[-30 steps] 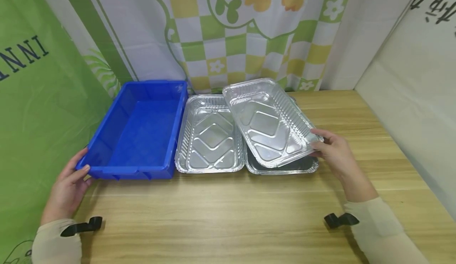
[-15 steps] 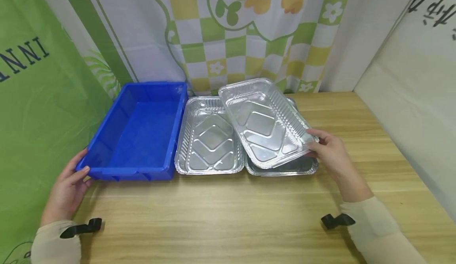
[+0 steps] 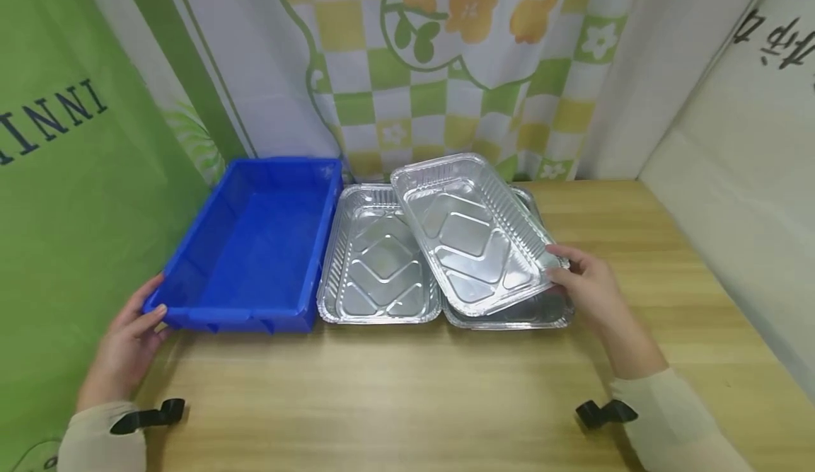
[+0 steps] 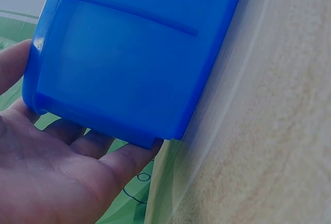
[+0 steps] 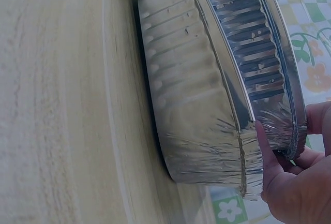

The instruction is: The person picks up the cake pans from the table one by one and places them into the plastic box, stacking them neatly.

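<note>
My left hand grips the near left corner of a blue plastic bin, thumb over the rim. In the left wrist view its fingers lie along the outside of the bin wall. On the right, my right hand pinches the near right corner of a foil tray. That tray sits askew and tilted, overlapping a foil tray in the middle and covering most of another foil tray. In the right wrist view, a fingertip is right at the lower tray's rim.
The bin and trays stand side by side on a wood-grain table. A checked, flowered curtain hangs behind them. A green cloth rises on the left and a white wall sheet on the right.
The right hand and its tilted foil tray have shifted slightly left. The left hand stays on the bin's corner. The head view has tilted up a little.
</note>
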The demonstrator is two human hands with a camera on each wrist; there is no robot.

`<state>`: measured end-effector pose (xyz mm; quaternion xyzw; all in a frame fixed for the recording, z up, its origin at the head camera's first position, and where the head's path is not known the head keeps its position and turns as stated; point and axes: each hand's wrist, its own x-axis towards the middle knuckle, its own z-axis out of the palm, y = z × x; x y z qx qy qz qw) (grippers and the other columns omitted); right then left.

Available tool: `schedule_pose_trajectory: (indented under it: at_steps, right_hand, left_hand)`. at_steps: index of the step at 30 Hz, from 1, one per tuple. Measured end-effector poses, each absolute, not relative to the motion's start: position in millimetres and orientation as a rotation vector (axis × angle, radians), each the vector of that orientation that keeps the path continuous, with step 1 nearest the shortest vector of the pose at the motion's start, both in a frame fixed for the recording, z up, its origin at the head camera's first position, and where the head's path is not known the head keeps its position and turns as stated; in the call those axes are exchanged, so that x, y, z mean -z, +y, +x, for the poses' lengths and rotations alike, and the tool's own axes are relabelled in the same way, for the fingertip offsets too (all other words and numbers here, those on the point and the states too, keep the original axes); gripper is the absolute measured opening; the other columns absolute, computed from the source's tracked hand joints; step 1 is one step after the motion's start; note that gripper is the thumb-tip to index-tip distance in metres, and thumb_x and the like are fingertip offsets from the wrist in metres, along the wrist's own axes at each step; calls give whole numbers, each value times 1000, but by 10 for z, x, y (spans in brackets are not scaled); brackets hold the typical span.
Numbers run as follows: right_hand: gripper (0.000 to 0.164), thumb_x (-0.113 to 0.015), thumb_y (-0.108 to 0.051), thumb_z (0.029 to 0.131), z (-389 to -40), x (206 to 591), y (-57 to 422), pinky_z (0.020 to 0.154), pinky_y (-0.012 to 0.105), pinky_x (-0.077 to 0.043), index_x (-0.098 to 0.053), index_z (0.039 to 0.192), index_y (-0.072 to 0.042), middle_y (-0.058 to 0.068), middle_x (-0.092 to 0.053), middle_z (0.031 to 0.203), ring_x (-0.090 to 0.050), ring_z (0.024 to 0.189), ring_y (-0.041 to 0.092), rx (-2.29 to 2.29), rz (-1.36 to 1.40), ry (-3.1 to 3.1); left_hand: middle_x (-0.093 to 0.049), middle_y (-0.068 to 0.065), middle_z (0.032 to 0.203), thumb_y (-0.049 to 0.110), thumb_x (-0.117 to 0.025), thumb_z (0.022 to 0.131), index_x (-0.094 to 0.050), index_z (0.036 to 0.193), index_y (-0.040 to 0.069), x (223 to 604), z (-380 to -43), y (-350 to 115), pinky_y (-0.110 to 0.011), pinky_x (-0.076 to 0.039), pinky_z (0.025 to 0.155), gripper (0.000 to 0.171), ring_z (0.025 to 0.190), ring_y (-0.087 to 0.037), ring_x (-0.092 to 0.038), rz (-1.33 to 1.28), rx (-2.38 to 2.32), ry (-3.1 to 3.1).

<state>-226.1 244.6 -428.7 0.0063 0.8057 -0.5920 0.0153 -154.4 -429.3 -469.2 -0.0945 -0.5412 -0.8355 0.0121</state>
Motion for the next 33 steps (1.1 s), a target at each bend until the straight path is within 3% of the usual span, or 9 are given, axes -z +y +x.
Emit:
schedule_pose_trajectory:
  at_steps: [8,15,20,26,33]
  right_hand:
    - [50,-60,-1,92,-2240,4302,2415,72,27,-59,-46,139,10,25,-50,120,-58,82,10,1846,37,2509]
    - [51,-60,-3,93,-2268,4316,2391,75,29,-59,-45,140,9,26,-48,122,-58,84,12,1852,7,2494]
    - [50,-60,-3,93,-2264,4330,2402,73,30,-59,-46,140,9,27,-47,127,-58,83,12,1844,7,2511]
    - [51,-61,-3,93,-2243,4363,2388,73,30,-59,-45,140,10,27,-46,129,-59,82,13,1847,23,2504]
    - [51,-61,-1,91,-2261,4386,2354,76,34,-59,-45,139,10,28,-46,128,-61,83,16,1882,28,2476]
  left_hand:
    - [-14,-8,156,-5,-30,104,-21,157,12,4702,-1521,-4312,-21,-47,97,57,124,-2,-48,-296,2532,-1794]
    - [12,-8,163,-3,-30,105,-18,158,15,4674,-1514,-4345,-20,-46,97,57,121,1,-50,-286,2522,-1834]
    - [21,-13,160,1,-32,105,-16,158,18,4679,-1520,-4356,-18,-46,97,58,119,5,-49,-242,2476,-1926]
    - [28,-15,157,2,-32,106,-13,158,20,4735,-1500,-4376,-16,-45,95,58,117,8,-48,-219,2456,-1982]
    - [25,-18,157,2,-31,106,-15,158,19,4785,-1520,-4393,-17,-47,93,57,117,8,-48,-250,2419,-1980]
